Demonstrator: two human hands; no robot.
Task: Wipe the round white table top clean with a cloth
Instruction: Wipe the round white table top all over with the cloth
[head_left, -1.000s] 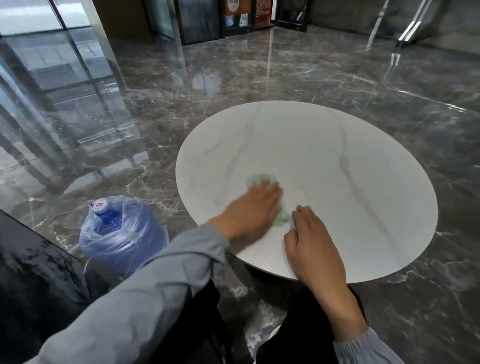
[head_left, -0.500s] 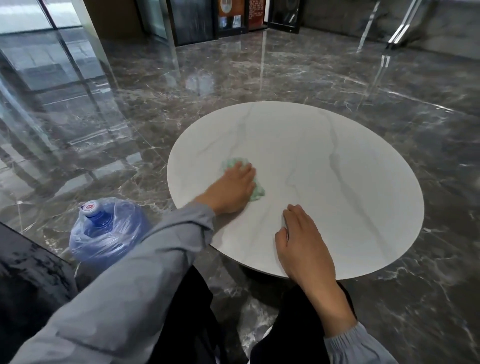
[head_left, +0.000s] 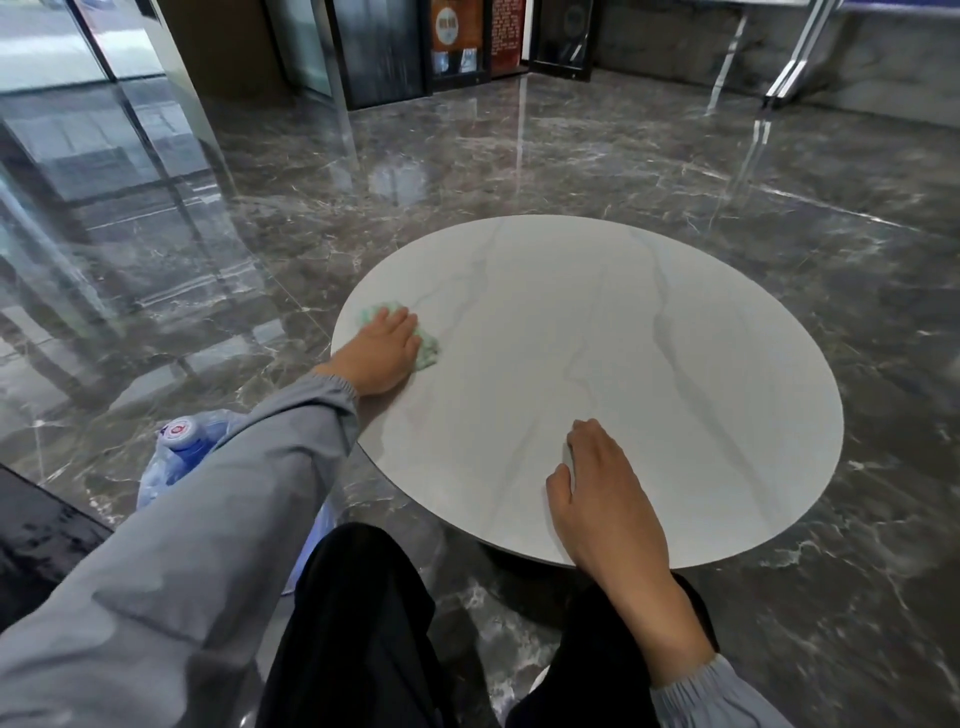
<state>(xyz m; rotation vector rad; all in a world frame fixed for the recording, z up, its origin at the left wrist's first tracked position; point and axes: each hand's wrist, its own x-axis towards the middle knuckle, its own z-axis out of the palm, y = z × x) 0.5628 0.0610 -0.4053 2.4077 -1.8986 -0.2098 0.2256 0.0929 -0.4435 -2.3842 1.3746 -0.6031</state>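
Step in hand: the person is wiping the round white table top (head_left: 649, 374) with a pale green cloth (head_left: 428, 351), working at its left edge.
Left hand: the left hand (head_left: 384, 351) is lying flat, fingers stretched and close together, pressing the cloth down under the palm rather than clutching it.
Cloth: it is lying bunched on the surface just inside the left edge, showing past the fingertips and beside the hand.
Right hand: the right hand (head_left: 608, 499) is resting palm down near the near edge, fingers loosely curled, holding nothing and seemingly bracing the person.
Table top: it is carrying nothing but the cloth and the two hands; no dirt is showing clearly, so how much is already clean cannot be told.
Doing it well: keeping the palm flat and the pressure even, overlapping strokes inward from the edge, and lifting the bracing hand to cover the patch beneath it.
Watch for: the cloth slipping off the left edge toward the water bottle (head_left: 179, 447) on the floor.
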